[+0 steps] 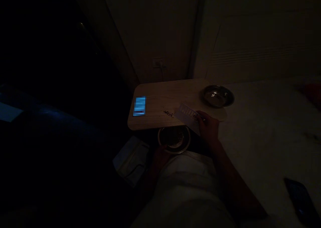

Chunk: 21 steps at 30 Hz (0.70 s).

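Note:
The scene is very dark. My right hand [209, 126] pinches a pale printed card or paper sheet [187, 114] flat over the front edge of a small wooden table [155, 94]. A few dark bits lie on the sheet beside my fingers. Just left of the sheet, a small pile of dark, seed-like bits [168, 113] sits on the tabletop. Below the table's front edge, my left hand [160, 156] grips the rim of a round metal bowl [175, 151]. More dark bits seem to lie inside that bowl.
A second metal bowl [218, 97] stands at the table's back right. A lit phone [139, 106] lies at the left end. To the right is a pale bed-like surface [255, 127] with a dark phone [301, 199]. A pale bag [132, 161] hangs or stands at lower left.

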Motion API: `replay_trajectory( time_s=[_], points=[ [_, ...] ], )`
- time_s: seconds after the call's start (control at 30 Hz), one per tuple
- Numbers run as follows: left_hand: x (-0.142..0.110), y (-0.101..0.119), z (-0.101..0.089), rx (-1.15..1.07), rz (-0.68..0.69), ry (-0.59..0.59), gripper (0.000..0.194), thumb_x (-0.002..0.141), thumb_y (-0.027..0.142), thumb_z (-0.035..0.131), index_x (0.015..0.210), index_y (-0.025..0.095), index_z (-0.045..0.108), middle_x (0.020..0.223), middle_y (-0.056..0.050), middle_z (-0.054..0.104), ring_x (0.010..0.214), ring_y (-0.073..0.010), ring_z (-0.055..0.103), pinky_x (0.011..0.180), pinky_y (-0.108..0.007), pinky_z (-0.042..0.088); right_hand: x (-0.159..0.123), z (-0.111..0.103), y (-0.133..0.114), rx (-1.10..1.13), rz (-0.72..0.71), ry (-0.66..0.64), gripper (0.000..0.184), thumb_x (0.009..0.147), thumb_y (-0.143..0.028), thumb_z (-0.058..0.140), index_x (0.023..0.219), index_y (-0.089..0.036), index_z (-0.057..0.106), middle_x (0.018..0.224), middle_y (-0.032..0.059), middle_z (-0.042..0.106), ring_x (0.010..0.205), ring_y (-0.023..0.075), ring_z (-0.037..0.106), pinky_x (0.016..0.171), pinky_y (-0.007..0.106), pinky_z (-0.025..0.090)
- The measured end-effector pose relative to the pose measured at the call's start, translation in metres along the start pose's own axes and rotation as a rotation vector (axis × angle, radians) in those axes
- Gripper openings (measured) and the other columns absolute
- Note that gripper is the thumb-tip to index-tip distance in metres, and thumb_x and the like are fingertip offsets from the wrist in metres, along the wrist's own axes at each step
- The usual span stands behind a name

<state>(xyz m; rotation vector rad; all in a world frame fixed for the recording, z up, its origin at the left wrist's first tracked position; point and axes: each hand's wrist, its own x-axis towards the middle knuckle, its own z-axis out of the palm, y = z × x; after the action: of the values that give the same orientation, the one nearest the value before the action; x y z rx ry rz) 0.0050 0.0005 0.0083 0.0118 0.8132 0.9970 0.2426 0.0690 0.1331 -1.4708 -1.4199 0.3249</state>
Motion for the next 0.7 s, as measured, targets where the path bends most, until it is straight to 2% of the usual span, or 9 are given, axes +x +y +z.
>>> replay_trajectory(
  time_s=[0.17,0.37,0.57,0.7],
  points=[
    [-0.0042,0.0006,0.0017,-0.042,-0.021,-0.070,0.032,0.082,0.023,0.066,0.110,0.011,0.076,0.109,-0.014,0.083,0.110,-0.0315,0.076,0.121,-0.048,0.039,-0.0009,0.0016,0.0006,-0.001,0.002,-0.019,0.033,0.094,-0.042,0.062,0.110,-0.021,0.081,0.104,0.0112,0.083,0.087,0.0291,0.079,0.080,0.041,0.062],
    [-0.0046,0.0004,0.0022,-0.043,0.010,-0.037,0.030,0.080,0.024,0.068,0.106,0.011,0.077,0.103,-0.014,0.083,0.113,-0.0361,0.074,0.120,-0.054,0.039,-0.0027,-0.0009,-0.0001,-0.031,0.005,-0.036,0.033,0.095,-0.042,0.061,0.110,-0.021,0.081,0.102,0.0114,0.083,0.085,0.0285,0.079,0.078,0.039,0.062],
    [-0.0030,-0.0011,0.0024,-0.038,0.036,-0.048,0.029,0.078,0.021,0.070,0.105,0.014,0.076,0.109,-0.013,0.083,0.119,-0.0340,0.072,0.119,-0.050,0.043,-0.0043,-0.0049,-0.0032,-0.018,0.009,-0.027,0.032,0.093,-0.042,0.062,0.109,-0.021,0.081,0.101,0.0119,0.083,0.084,0.0284,0.079,0.076,0.039,0.061],
    [-0.0002,-0.0007,-0.0024,-0.029,0.009,-0.035,0.033,0.078,0.024,0.071,0.109,0.014,0.076,0.110,-0.014,0.083,0.123,-0.0363,0.070,0.121,-0.054,0.039,-0.0037,-0.0063,-0.0074,-0.017,0.015,-0.059,0.031,0.091,-0.039,0.063,0.107,-0.021,0.082,0.098,0.0107,0.083,0.080,0.0270,0.078,0.073,0.037,0.061]
  ],
)
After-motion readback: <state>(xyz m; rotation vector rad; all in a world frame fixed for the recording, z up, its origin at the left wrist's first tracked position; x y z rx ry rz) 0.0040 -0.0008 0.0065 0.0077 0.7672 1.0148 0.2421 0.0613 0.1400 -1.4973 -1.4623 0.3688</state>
